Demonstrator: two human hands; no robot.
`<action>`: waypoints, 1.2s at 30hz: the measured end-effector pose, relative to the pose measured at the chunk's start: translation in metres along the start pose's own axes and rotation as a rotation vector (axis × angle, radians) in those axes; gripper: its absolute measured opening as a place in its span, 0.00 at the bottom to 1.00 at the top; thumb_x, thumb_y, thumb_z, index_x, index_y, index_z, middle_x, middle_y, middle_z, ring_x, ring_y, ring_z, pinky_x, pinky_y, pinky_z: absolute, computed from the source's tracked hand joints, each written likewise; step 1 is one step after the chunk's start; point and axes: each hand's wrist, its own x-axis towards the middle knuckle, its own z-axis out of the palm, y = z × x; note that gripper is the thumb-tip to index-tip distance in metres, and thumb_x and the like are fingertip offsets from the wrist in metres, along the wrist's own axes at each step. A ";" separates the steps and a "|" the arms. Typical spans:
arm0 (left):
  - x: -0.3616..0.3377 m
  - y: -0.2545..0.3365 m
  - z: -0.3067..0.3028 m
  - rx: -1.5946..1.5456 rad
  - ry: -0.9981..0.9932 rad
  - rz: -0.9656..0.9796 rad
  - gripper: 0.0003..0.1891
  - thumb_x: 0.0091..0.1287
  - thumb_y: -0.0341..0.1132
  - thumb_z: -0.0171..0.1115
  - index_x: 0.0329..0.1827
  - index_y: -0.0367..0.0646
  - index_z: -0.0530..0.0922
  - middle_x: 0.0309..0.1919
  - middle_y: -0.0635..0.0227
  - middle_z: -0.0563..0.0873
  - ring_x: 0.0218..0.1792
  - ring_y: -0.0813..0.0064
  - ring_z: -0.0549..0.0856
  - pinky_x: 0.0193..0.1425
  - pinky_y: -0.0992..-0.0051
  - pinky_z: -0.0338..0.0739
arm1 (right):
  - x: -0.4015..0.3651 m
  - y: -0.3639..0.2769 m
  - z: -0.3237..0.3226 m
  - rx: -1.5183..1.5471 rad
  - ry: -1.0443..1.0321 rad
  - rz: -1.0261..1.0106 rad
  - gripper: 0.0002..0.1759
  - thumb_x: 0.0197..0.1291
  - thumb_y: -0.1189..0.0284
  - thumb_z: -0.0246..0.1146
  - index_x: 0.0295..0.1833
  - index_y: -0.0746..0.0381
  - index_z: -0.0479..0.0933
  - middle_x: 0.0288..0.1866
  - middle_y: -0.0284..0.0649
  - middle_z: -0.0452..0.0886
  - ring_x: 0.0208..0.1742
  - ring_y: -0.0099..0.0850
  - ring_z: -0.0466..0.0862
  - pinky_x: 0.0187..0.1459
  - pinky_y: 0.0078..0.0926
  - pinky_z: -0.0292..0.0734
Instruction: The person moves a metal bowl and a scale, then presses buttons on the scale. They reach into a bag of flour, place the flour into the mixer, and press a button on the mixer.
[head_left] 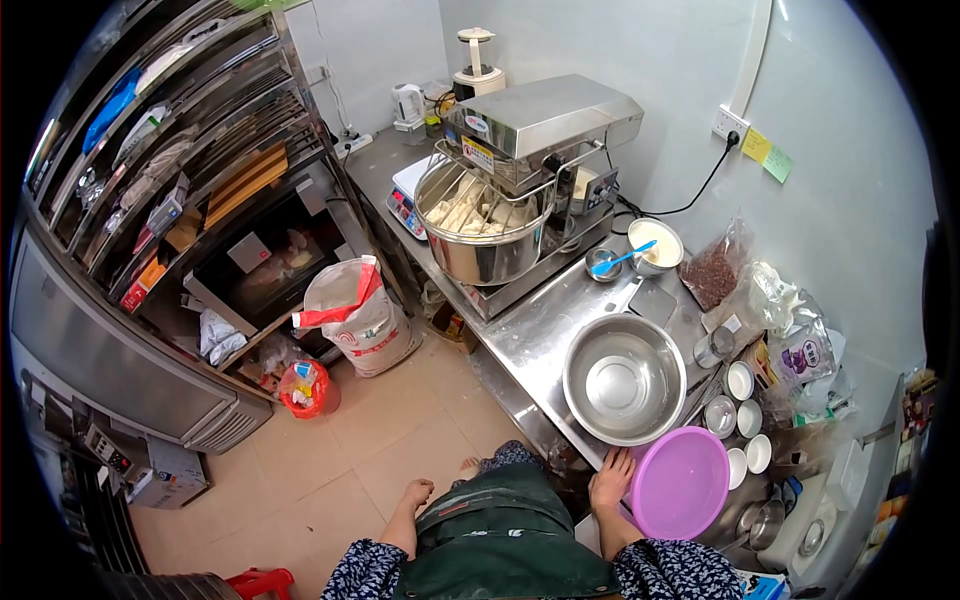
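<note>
My left hand (418, 491) hangs over the floor beside the dark green apron (500, 530), loosely curled with nothing visible in it. At the counter's front edge, my right hand (611, 478) lies with fingers extended, between a large steel bowl (625, 385) and a purple basin (680, 482). Its fingertips are just below the bowl's rim, and its side is right by the basin. Beyond them stands a dough mixer (545, 130), its steel mixing bowl (480, 258) holding pale dough (470, 212) under a wire guard.
Small white bowls (749, 418), a bag of brown bits (715, 272) and a blue spatula (622, 258) on a white tub (655, 243) line the counter's wall side. On the floor at left stand a flour sack (362, 325) and a red bin (310, 392), near a rack (180, 130).
</note>
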 end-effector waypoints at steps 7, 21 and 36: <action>-0.002 0.002 0.000 -0.013 -0.006 -0.013 0.12 0.56 0.37 0.58 0.42 0.44 0.79 0.30 0.65 0.81 0.30 0.72 0.79 0.28 0.72 0.75 | 0.000 -0.001 -0.004 0.009 0.008 -0.004 0.38 0.42 0.70 0.57 0.62 0.69 0.57 0.62 0.54 0.58 0.65 0.47 0.56 0.66 0.42 0.44; 0.000 0.000 0.000 0.004 -0.008 -0.013 0.13 0.55 0.37 0.57 0.43 0.45 0.79 0.32 0.66 0.81 0.32 0.73 0.79 0.29 0.71 0.76 | 0.001 -0.001 -0.003 0.015 0.028 -0.007 0.37 0.41 0.71 0.57 0.61 0.70 0.57 0.62 0.55 0.58 0.65 0.48 0.56 0.66 0.43 0.46; 0.000 -0.001 0.000 -0.003 -0.015 -0.008 0.14 0.56 0.36 0.57 0.45 0.44 0.78 0.33 0.65 0.82 0.32 0.72 0.79 0.30 0.71 0.77 | -0.001 0.001 0.003 0.006 0.023 -0.011 0.37 0.43 0.70 0.56 0.62 0.70 0.56 0.62 0.55 0.58 0.65 0.48 0.55 0.66 0.43 0.45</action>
